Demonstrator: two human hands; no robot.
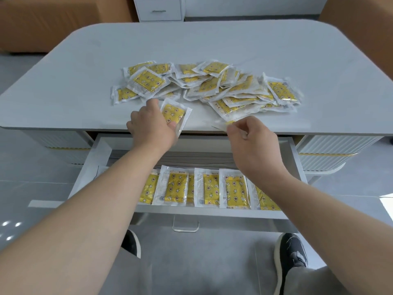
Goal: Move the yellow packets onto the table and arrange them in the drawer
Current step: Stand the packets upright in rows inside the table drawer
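While yellow plastic packets (173, 114) are pinched, 1 by the left hand (152, 126), 1 by the right hand (251, 139), careful transfer into the open white drawer (212, 212) is judged next.

Big messy pile (212, 86) of yellow packets mid counter (212, 43). Left grip (152, 124) has one packet (173, 114) pinched by the counter's near edge, just near of the pile. Right grip (248, 133) pinches a blurry packet (227, 123) at the pile's near side. Below, the open drawer (91, 165) holds a row (204, 188) of packets side by side along its near wall, overlapping a bit.
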